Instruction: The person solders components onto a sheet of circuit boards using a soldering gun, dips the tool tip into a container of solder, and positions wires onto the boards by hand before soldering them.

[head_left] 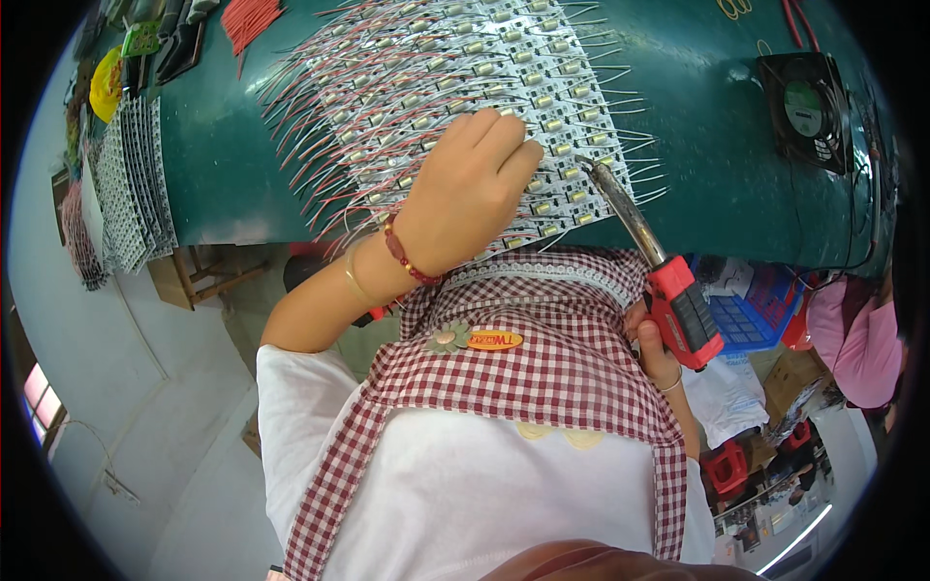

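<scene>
A panel of small white circuit boards (528, 73) lies on the green table, with rows of red and white wires (315, 145) sticking out on its left and short pale wires along its right edge. My left hand (470, 189) is over the panel's lower middle, its fingers curled closed and pointing down. Its fingertips are hidden, so whatever they pinch cannot be made out. In my right hand (659, 360), below the table edge, is a soldering iron (683, 310) with a red and black handle. Its tip is at the panel's right side, close to the boards; contact is unclear.
A black fan (806, 108) stands at the right on the green table (697, 87). Stacked board panels (136, 184) sit at the left edge, below a yellow roll (105, 85). Red wires (250, 24) lie at the back. A blue basket (746, 315) and a pink-sleeved person (852, 339) are at right.
</scene>
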`<state>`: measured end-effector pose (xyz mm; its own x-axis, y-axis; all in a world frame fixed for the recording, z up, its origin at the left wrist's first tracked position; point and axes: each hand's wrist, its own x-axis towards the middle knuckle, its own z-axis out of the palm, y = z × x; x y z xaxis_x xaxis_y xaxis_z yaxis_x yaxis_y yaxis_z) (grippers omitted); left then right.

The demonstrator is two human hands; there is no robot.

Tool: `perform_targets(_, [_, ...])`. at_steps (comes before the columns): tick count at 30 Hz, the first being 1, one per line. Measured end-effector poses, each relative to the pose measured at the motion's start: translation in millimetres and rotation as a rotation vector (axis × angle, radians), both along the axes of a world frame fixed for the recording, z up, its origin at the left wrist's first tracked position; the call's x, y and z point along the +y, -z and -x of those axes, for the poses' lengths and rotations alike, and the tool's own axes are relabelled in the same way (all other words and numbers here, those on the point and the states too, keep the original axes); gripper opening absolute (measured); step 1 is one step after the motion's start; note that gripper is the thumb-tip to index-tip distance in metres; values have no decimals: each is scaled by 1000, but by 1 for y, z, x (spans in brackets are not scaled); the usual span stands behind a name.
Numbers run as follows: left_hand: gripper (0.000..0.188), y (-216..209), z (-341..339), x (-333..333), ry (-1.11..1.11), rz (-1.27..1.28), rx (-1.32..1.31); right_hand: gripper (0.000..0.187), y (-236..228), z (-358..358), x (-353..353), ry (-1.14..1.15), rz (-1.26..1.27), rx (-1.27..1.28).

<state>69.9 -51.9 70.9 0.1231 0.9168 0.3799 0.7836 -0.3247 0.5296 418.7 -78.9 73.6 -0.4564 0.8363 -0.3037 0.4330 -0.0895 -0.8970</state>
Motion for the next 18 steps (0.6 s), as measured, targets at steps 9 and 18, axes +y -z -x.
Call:
perform_targets(9, [26,12,-9,-10,19,0,-58,21,13,-8,-5,-130,-175,-148])
perform_targets(18, [23,15,-7,-6,20,10,-87,21,16,0,-3,-98,-180,-141])
